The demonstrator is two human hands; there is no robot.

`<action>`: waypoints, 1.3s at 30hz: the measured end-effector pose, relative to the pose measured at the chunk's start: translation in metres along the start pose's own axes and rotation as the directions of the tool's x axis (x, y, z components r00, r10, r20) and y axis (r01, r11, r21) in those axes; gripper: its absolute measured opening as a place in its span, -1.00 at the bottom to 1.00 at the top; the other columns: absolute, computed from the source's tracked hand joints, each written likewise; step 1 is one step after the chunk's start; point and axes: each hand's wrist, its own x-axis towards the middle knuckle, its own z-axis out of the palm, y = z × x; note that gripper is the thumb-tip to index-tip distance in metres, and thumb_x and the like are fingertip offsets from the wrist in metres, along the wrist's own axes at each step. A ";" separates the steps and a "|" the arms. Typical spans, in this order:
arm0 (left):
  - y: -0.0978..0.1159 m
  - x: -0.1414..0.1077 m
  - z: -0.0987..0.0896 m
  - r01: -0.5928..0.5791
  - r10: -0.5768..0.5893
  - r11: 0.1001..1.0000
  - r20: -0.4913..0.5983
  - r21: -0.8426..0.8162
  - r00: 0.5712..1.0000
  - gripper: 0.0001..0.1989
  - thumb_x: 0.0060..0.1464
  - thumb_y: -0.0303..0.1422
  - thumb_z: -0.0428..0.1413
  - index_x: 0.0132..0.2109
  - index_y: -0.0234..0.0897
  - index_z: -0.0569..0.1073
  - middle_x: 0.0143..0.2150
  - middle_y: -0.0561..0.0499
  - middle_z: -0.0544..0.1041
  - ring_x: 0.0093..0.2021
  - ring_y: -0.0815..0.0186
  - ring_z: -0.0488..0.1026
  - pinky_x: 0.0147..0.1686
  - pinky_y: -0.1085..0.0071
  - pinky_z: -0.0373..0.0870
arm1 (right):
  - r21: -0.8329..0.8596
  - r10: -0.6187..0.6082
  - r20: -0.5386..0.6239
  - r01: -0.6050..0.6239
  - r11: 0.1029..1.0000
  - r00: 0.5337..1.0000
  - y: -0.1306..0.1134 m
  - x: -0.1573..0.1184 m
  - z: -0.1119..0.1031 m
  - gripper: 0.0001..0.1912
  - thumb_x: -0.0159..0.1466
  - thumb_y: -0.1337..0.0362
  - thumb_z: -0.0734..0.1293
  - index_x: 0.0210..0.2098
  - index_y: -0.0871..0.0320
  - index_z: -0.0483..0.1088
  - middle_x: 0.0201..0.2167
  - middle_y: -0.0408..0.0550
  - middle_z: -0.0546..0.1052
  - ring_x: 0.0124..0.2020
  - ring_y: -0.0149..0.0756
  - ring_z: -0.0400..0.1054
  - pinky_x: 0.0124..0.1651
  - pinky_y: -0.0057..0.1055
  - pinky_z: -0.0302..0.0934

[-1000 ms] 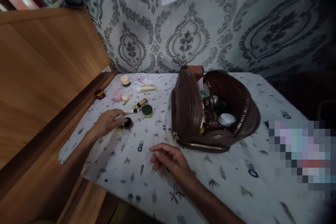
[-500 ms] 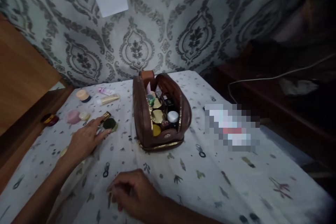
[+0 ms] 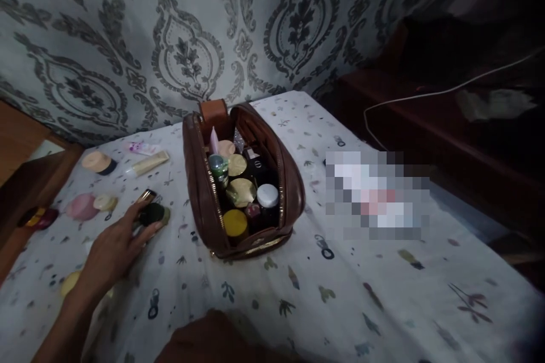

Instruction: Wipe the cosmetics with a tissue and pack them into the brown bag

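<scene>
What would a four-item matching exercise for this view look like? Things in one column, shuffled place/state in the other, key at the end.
Things
1. Left hand
2. Brown bag
3. White-lidded jar
4. Cream tube

Places and states
A. Inside the brown bag
B. Lying beside the pink-and-white tube
C. At the dark green jar
D. Unzipped, standing on the patterned cloth

Pairs: 1-C, 2-D, 3-A, 4-B

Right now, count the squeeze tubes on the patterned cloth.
2: pink and white tube, near the wall; pale gold tube, just in front. The left hand may hide more.
</scene>
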 end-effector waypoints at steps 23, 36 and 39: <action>-0.109 -0.107 -0.042 0.140 -0.143 0.989 -0.040 -0.055 0.989 -0.50 0.21 -0.03 -0.07 0.15 -0.19 0.38 0.05 -0.06 0.44 -0.25 0.25 0.45 -0.21 0.30 0.36 | -0.012 0.086 -0.223 -0.091 0.996 0.971 -0.030 0.002 -0.026 -0.76 0.34 0.34 0.19 -0.22 0.14 0.50 -0.35 -0.06 0.63 -0.34 -0.31 0.52 -0.25 -0.40 0.37; -0.066 -0.124 -0.057 0.129 -0.153 0.971 -0.111 -0.200 0.982 -0.57 0.17 -0.01 0.04 0.02 -0.21 0.40 -0.07 -0.03 0.52 -0.25 0.22 0.45 -0.22 0.32 0.36 | -0.003 0.066 -0.257 -0.070 0.998 0.964 -0.029 0.000 -0.022 -0.71 0.33 0.32 0.22 -0.01 0.10 0.46 -0.26 -0.03 0.60 -0.35 -0.32 0.48 -0.28 -0.37 0.39; -0.016 -0.131 -0.053 -0.069 0.067 0.931 -0.019 -0.359 0.998 -0.70 0.19 -0.13 0.09 -0.03 -0.19 0.41 -0.11 0.01 0.51 -0.16 0.24 0.45 -0.20 0.38 0.36 | 0.045 0.041 -0.301 -0.029 0.999 0.953 -0.023 -0.002 -0.018 -0.50 0.30 0.31 0.26 0.24 0.06 0.27 -0.02 0.06 0.52 -0.23 -0.31 0.49 -0.27 -0.40 0.42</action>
